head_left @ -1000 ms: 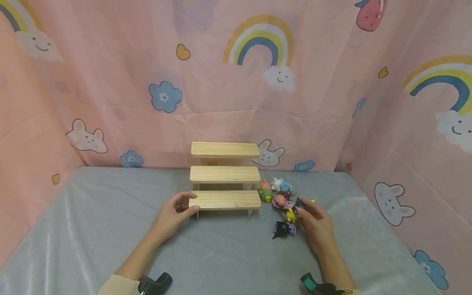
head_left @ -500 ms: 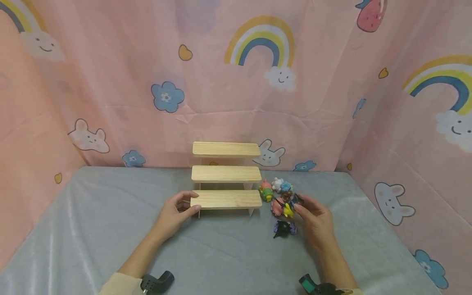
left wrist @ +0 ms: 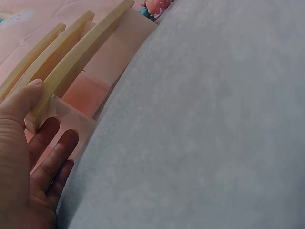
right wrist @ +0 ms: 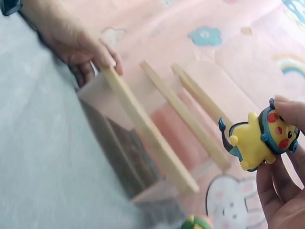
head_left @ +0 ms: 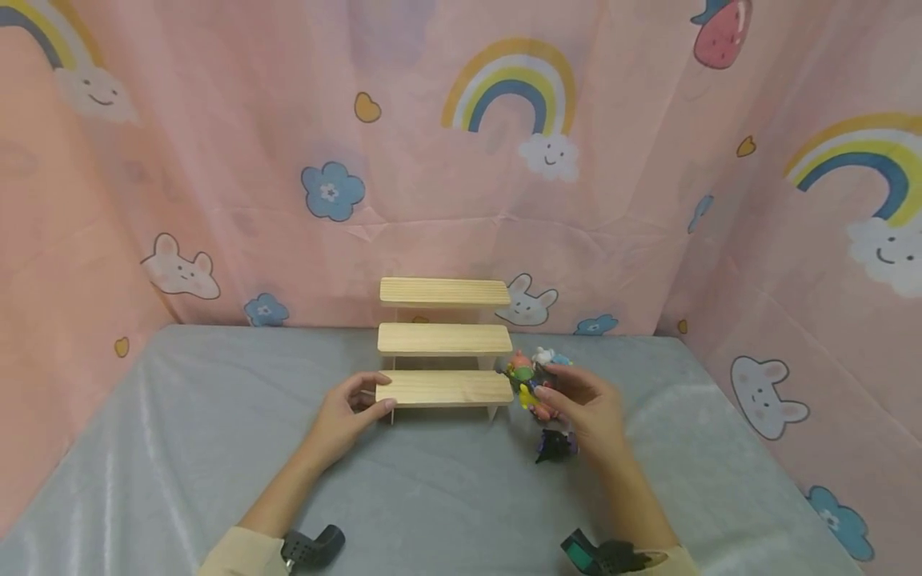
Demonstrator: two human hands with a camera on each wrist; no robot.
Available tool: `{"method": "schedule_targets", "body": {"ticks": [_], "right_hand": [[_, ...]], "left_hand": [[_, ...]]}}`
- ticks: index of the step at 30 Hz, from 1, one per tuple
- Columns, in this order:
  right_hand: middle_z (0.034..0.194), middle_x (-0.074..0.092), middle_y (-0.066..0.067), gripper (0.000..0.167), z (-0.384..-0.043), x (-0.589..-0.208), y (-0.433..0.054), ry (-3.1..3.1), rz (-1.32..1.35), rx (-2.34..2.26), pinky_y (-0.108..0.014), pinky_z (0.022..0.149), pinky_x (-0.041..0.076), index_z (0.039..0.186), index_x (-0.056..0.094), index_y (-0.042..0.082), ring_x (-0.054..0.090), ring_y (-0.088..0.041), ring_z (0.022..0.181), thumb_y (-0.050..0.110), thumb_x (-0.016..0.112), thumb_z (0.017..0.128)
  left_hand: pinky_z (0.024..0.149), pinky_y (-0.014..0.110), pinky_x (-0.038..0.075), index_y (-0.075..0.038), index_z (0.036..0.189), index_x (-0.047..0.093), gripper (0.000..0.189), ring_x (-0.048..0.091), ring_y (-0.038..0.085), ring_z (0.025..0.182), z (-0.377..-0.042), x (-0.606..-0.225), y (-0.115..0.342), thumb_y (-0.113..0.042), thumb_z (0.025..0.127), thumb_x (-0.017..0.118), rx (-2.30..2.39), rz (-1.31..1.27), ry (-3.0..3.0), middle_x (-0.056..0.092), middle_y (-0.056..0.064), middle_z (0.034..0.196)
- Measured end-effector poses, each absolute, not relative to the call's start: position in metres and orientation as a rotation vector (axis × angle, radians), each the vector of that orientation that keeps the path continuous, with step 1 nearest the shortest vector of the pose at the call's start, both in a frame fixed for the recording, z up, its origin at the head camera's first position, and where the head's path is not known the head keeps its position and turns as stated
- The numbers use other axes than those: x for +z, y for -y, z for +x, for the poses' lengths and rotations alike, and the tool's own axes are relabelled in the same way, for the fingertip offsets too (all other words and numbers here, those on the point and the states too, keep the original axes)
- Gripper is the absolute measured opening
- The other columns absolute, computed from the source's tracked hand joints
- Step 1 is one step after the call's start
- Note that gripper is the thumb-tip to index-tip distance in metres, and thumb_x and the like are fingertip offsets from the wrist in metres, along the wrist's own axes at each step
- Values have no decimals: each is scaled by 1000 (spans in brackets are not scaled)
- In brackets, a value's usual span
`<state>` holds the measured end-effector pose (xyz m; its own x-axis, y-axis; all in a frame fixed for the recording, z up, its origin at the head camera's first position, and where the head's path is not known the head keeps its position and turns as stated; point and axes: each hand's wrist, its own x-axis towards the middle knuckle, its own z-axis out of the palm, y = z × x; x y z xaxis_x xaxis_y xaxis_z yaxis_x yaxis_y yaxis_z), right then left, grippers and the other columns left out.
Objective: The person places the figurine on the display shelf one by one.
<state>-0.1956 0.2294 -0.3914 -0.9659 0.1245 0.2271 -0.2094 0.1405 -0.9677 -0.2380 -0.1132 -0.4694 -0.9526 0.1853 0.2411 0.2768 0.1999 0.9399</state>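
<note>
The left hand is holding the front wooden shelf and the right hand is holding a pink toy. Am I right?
Almost! The toy in the right hand is mostly yellow, not pink, as the right wrist view shows. The left hand is indeed holding the front wooden shelf.

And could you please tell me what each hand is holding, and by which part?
The right hand pinches the yellow figurine by its head; the left hand grips the lowest wooden shelf at its left end.
</note>
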Motion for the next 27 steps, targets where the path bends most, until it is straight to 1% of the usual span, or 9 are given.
{"method": "schedule_targets", "body": {"ticks": [2,5,8,9,11,12,21,25,27], "right_hand": [[94,73,13,32,-199,-389,-222,2166,117,1922,-22,66,57,117,72,-1,67,-5,81,-2,78,85],[90,73,13,33,-204,-387,-210,2178,199,1889,-20,59,53,117,71,-4,64,-4,74,-1,78,85],[92,72,12,33,-210,-387,-197,2174,311,1843,-18,64,53,116,70,-7,64,-4,77,0,79,85],[94,72,13,33,-211,-388,-193,2176,339,1836,-18,68,54,116,70,-7,65,-3,80,1,79,85],[96,70,12,33,-214,-389,-184,2176,386,1849,-18,70,54,117,70,-6,65,-4,82,2,79,85],[98,70,12,34,-215,-390,-180,2175,408,1855,-20,76,55,117,70,-6,66,-5,87,1,79,85],[94,69,13,32,-225,-401,-145,2126,547,1884,-23,76,58,113,69,-10,65,-5,87,-7,77,82],[102,69,8,32,-227,-408,-135,2150,541,1915,-25,77,58,113,70,-7,65,-7,89,-4,78,83],[106,69,1,31,-228,-413,-131,2168,534,1913,-26,77,59,113,70,-5,66,-8,89,-3,78,83]], "left_hand": [[70,25,51,-11,121,66,33,66,9,82,-238,-470,114,-19,90,78,-1884,-461,2377,67,14,119],[71,25,51,-12,121,66,34,66,11,83,-238,-471,114,-20,90,78,-1887,-459,2381,67,14,119],[71,25,51,-12,121,67,34,67,13,84,-238,-470,114,-20,90,79,-1896,-447,2382,67,14,119],[72,25,52,-12,121,67,34,67,13,85,-238,-469,114,-20,90,79,-1900,-444,2383,67,14,120],[72,25,52,-13,121,66,35,67,15,85,-238,-469,114,-20,90,79,-1906,-437,2385,66,14,120],[72,25,52,-13,121,66,35,68,15,86,-238,-469,113,-20,90,79,-1909,-435,2386,66,13,120],[76,26,52,-14,121,67,35,70,19,95,-241,-472,114,-23,89,79,-1934,-416,2396,65,12,128],[76,26,52,-14,121,67,35,70,18,96,-242,-473,114,-23,89,79,-1939,-406,2395,66,13,127],[74,26,52,-15,122,67,36,71,18,96,-242,-473,115,-24,89,79,-1924,-413,2399,66,13,126]]}}
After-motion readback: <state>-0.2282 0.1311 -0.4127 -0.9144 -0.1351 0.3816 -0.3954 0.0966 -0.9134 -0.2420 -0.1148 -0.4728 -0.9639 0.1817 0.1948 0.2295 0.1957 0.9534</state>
